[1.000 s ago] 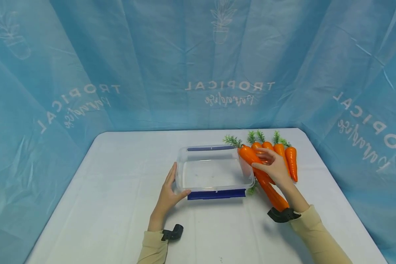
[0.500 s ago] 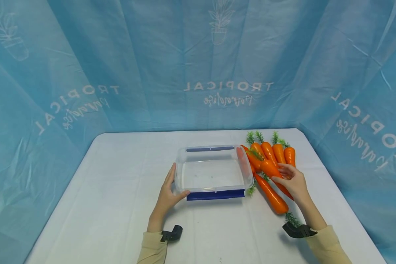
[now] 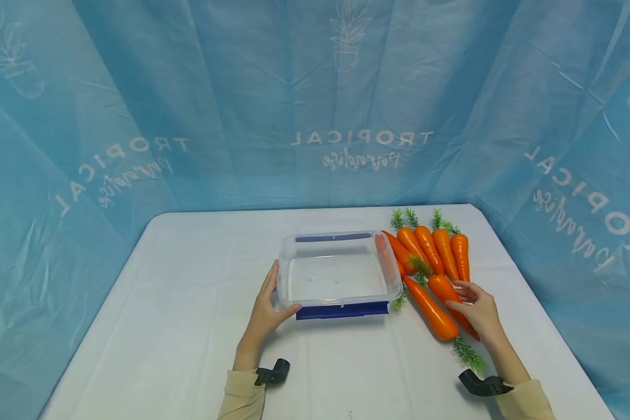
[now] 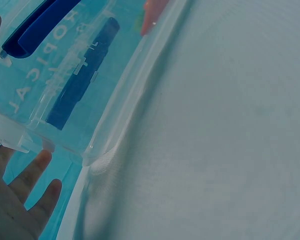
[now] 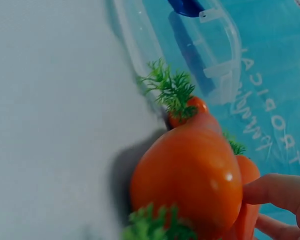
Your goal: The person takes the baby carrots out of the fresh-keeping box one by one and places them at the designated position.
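Observation:
A clear plastic food container [image 3: 338,279] with blue latches stands lidless mid-table. My left hand [image 3: 265,309] holds its left end, thumb at the front rim and fingers along the side. In the left wrist view, the spread fingers [image 4: 42,165] touch the container's wall. On the right, my right hand [image 3: 478,312] pinches an orange carrot [image 3: 443,288] between thumb and fingers; it lies slanted, leafy end away from me. Beside it, another carrot [image 3: 431,310] points its leaves [image 3: 468,356] toward me. In the right wrist view that carrot's thick end [image 5: 185,170] partly covers the held one.
Several more carrots [image 3: 444,251] lie fanned out at the back right, close against the container's right side. The table [image 3: 199,291] has a white cover. A blue printed curtain [image 3: 241,105] surrounds the back and both sides.
My right hand has drawn the carrot from over the container's right edge, back to the right and toward me, down beside the front carrot. The left hand and container have stayed put.

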`<action>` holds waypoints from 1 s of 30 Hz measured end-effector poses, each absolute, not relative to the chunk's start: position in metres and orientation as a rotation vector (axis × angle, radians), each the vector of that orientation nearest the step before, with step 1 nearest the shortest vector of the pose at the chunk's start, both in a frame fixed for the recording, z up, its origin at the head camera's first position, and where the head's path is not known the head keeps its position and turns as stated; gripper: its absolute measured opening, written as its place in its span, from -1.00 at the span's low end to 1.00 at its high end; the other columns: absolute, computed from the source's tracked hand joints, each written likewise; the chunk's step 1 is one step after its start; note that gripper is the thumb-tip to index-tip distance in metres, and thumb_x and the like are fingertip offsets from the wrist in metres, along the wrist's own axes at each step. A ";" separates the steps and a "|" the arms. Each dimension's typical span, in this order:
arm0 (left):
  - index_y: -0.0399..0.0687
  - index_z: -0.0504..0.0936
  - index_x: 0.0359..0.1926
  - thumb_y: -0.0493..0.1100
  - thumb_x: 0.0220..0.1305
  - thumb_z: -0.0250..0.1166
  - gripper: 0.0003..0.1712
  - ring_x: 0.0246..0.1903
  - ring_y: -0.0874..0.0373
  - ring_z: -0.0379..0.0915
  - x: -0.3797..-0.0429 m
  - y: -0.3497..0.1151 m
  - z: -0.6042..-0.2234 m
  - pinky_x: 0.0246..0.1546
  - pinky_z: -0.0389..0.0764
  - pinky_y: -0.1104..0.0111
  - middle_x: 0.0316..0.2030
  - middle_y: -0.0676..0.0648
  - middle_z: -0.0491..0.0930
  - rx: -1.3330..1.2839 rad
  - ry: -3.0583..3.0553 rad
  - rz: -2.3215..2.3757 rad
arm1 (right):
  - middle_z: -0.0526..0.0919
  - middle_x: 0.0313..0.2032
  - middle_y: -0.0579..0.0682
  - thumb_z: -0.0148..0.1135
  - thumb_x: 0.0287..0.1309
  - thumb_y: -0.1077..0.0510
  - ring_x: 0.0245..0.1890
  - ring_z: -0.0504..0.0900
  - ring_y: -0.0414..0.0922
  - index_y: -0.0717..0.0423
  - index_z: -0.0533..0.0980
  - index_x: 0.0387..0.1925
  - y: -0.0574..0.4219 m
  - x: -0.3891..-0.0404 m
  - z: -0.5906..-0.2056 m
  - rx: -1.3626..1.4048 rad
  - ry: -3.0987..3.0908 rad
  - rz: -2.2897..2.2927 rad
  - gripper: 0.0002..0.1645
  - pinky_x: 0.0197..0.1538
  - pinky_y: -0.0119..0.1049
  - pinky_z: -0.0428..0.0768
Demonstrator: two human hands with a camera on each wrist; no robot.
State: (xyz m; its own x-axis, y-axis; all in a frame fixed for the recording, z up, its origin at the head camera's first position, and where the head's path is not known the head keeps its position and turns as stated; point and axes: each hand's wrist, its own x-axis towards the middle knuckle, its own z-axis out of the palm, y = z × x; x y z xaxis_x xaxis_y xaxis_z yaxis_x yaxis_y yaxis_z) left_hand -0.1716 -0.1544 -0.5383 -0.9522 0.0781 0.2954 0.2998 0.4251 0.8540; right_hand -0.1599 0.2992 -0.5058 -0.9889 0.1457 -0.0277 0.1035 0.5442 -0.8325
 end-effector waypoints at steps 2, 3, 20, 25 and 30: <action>0.25 -0.11 0.50 -0.01 -0.11 0.50 0.25 0.46 -0.09 -0.04 -0.171 -0.155 -0.538 0.34 0.23 -0.11 0.51 -0.01 -0.08 -0.341 -2.465 -1.544 | 0.53 0.08 0.40 0.35 0.11 0.10 -0.33 0.40 -0.60 0.31 0.36 0.21 0.300 -0.158 -0.508 -0.249 -2.750 1.472 -0.32 -0.23 -0.73 0.48; 0.23 -0.10 0.50 -0.01 -0.11 0.50 0.25 0.46 -0.10 -0.04 -0.171 -0.155 -0.537 0.34 0.23 -0.11 0.51 -0.02 -0.07 -0.341 -2.464 -1.544 | 0.53 0.08 0.40 0.35 0.11 0.10 -0.33 0.41 -0.58 0.31 0.35 0.22 0.300 -0.158 -0.509 -0.260 -2.761 1.478 -0.31 -0.23 -0.72 0.48; 0.15 -0.11 0.51 0.11 -0.07 0.47 0.23 0.47 -0.15 -0.09 -0.173 -0.157 -0.536 0.34 0.22 -0.10 0.51 -0.07 -0.07 -0.419 -2.449 -1.512 | 0.46 0.14 0.41 0.30 0.16 -0.01 0.08 0.48 0.22 0.32 0.28 0.27 0.300 -0.160 -0.510 -0.216 -2.881 1.381 -0.23 -0.08 -0.48 0.54; -0.13 0.00 0.48 -0.12 0.24 0.26 -0.10 0.41 -0.18 0.04 -0.172 -0.157 -0.531 0.33 0.29 0.02 0.48 -0.22 0.00 -0.393 -2.437 -1.524 | 0.44 0.16 0.41 0.23 0.22 -0.02 0.12 0.46 0.25 0.35 0.27 0.27 0.295 -0.167 -0.498 -0.212 -2.843 1.368 -0.25 -0.05 -0.44 0.57; -0.07 0.14 0.44 -0.10 0.46 -0.03 -0.41 0.33 -0.20 0.21 -0.174 -0.161 -0.518 0.32 0.25 -0.12 0.43 -0.20 0.14 -0.218 -2.490 -1.581 | 0.44 0.14 0.45 0.17 0.26 0.05 0.14 0.42 0.30 0.41 0.27 0.25 0.286 -0.181 -0.480 -0.159 -2.784 1.247 -0.32 0.16 0.14 0.47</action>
State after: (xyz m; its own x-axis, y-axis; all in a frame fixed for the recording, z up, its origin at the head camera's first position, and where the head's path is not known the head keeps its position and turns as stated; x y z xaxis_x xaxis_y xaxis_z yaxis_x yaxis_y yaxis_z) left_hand -0.1740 -0.1610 -0.5183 -0.9722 0.0248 0.2327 0.2211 0.4227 0.8789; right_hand -0.1813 0.2858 -0.4800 -0.9909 0.1298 0.0362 0.0594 0.6618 -0.7473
